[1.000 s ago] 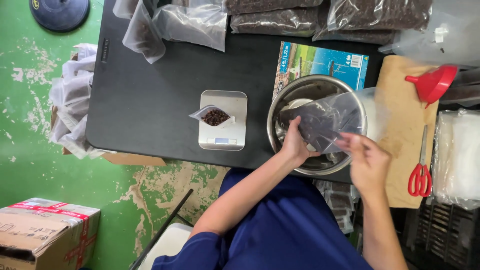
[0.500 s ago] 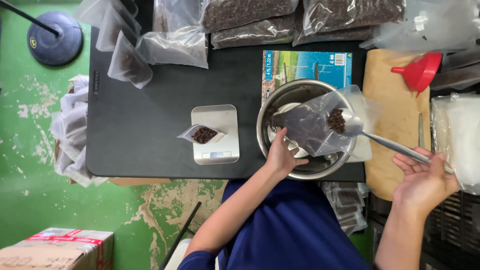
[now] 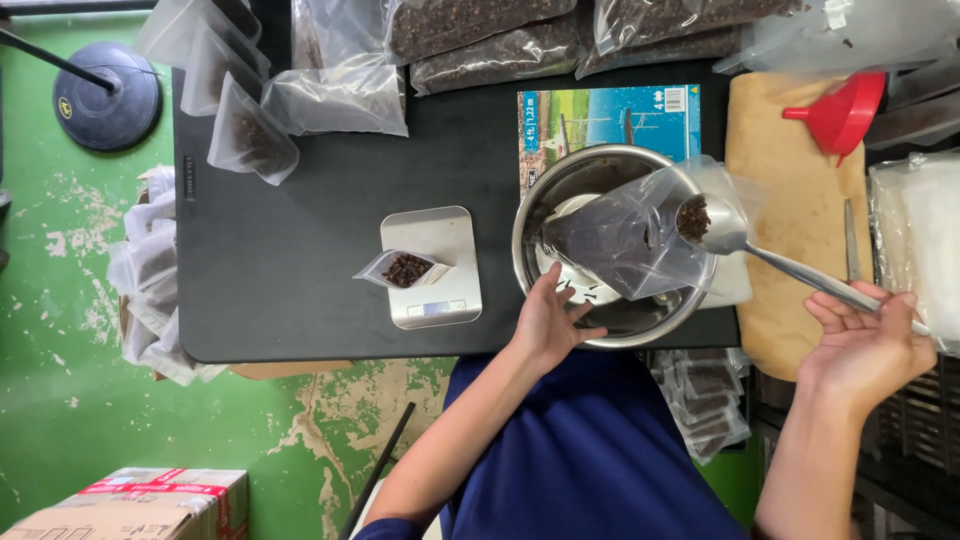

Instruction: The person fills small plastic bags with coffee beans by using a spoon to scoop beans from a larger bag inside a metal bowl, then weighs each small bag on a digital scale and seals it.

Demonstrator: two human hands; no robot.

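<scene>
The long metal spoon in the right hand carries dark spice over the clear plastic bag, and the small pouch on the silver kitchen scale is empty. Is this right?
Not quite. The head view shows the small pouch on the silver kitchen scale already contains dark spice. The rest holds: the right hand carries spice on the long metal spoon over the clear plastic bag.

One view only, worn on the head, looking almost straight down from well above. Black table across the upper frame, steel bowl near the middle, green floor at left, own torso along the bottom edge.
</scene>
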